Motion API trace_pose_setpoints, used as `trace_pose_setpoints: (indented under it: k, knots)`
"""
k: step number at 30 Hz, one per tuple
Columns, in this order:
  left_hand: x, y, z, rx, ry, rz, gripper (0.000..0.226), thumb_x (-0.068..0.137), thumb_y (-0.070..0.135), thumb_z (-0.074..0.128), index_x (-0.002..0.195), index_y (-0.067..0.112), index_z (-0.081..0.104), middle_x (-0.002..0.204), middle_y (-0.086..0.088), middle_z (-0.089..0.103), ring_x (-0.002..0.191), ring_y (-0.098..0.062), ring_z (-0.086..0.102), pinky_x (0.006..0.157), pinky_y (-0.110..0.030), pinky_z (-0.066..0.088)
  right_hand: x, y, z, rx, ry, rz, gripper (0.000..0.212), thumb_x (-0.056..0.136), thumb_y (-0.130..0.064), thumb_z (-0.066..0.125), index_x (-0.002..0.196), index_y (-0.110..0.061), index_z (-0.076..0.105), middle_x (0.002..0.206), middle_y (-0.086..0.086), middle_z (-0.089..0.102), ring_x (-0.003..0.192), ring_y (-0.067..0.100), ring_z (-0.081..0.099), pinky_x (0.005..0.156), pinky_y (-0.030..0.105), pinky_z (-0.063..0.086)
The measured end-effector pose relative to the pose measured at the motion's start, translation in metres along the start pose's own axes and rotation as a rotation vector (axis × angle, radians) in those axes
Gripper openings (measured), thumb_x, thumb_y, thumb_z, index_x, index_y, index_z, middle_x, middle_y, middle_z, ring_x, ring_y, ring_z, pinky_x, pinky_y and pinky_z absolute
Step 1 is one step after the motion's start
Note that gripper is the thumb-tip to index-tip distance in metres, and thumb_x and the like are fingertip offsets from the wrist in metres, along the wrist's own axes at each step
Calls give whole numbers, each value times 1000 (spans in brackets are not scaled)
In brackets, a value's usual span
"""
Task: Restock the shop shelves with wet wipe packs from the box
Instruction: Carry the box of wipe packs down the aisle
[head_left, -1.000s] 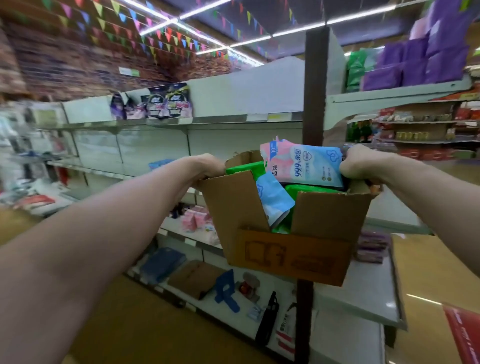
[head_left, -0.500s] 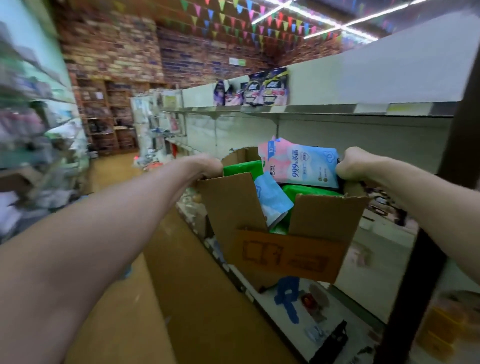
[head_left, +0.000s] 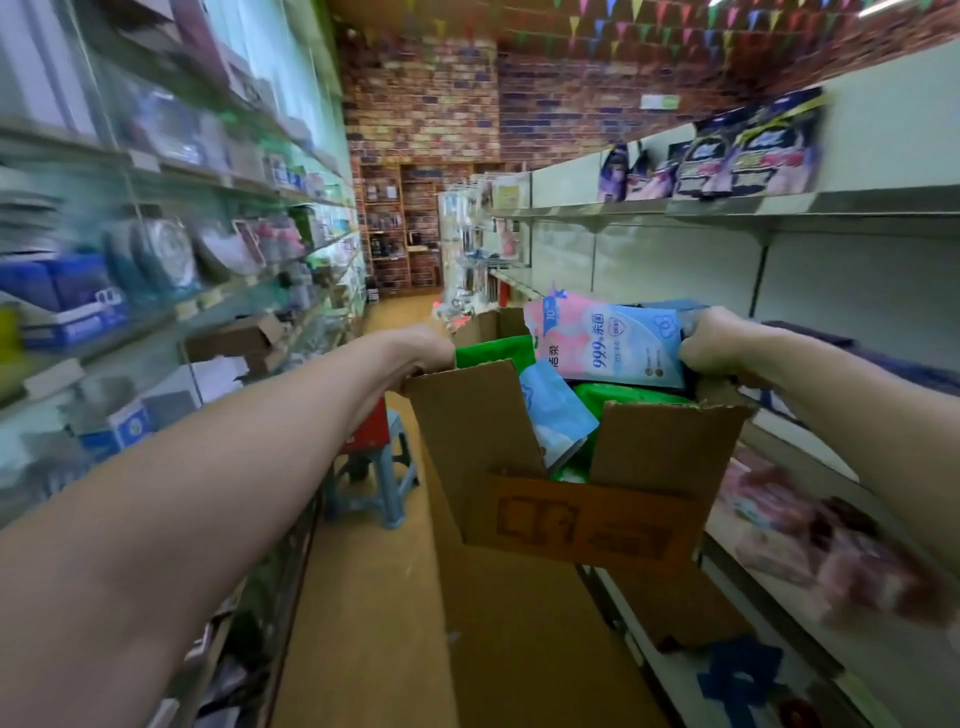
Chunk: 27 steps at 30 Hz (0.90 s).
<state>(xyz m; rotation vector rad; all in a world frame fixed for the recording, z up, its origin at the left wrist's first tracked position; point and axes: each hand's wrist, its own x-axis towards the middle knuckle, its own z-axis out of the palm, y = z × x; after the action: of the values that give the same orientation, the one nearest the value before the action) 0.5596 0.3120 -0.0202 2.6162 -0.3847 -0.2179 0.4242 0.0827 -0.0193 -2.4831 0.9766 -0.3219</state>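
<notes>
Head view: left hand (head_left: 426, 351) and right hand (head_left: 711, 348) curl over opposite rims of open brown cardboard box (head_left: 587, 519). Pink-and-blue wet wipe pack (head_left: 608, 343) inside, touching right hand, long axis 9-to-3. White metal shelf (head_left: 857, 203) at 3 o'clock.

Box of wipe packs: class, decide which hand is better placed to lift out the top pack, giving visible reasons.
Probably the right hand: it grips the box rim right beside the top pack, and the barer shelves stand on that side.

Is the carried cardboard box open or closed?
Open: the cardboard box has its flaps up, and wet wipe packs stick out above the rim.
</notes>
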Motion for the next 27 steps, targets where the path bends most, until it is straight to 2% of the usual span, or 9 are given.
trace_pose_setpoints:
  k: [2,6,11,15,20,22,24,27]
  knots:
    - [30,-12,-8,-14,3,-29,23,99,15,47,79,7,51,74,-6,53,59,-15,51,49,-25,40,25,-21,15,-22,13,-30,12,96,-11,47,90,0,47,81,14,51,69,23,51,56,31,41]
    - [91,-35,-25,-18,24,-46,24,99,15,49,76,8,50,77,-5,54,62,-14,51,53,-23,42,73,-63,40,-49,-11,-79,23,97,-8,42,74,-3,43,73,12,47,61,20,44,48,29,34]
    - [158,-60,-46,-16,65,-66,24,98,16,51,75,10,50,77,-5,53,61,-13,49,55,-22,41,131,-113,68,-43,-23,-119,12,96,-7,42,90,2,48,74,12,48,61,21,45,48,29,34]
    - [199,-81,-57,-43,89,-111,20,96,15,55,78,8,53,82,-6,57,60,-13,51,48,-21,40,171,-149,90,-48,-55,-161,13,96,-4,43,84,1,46,73,12,46,60,20,44,47,28,32]
    - [248,-104,-68,-106,128,-183,12,94,15,58,89,4,57,77,-6,57,57,-14,52,44,-24,37,229,-191,126,-48,-83,-203,13,95,-3,44,85,4,49,73,14,48,60,22,46,47,28,37]
    - [269,-112,-72,-98,154,-208,13,95,16,56,89,4,55,75,-6,56,56,-13,51,43,-24,36,256,-208,142,-30,-91,-221,14,93,-4,44,92,8,53,79,19,55,63,26,52,55,31,47]
    - [292,-120,-75,-96,190,-235,18,96,16,54,82,5,50,74,-6,54,57,-13,49,44,-24,37,282,-225,157,-17,-105,-240,17,93,-5,44,97,9,54,88,23,60,68,30,55,63,37,51]
    - [331,-128,-84,-100,214,-252,21,96,14,54,79,8,44,79,-7,53,62,-14,50,48,-24,40,320,-250,176,-5,-138,-285,13,94,-6,44,90,4,51,84,19,56,66,26,53,52,31,45]
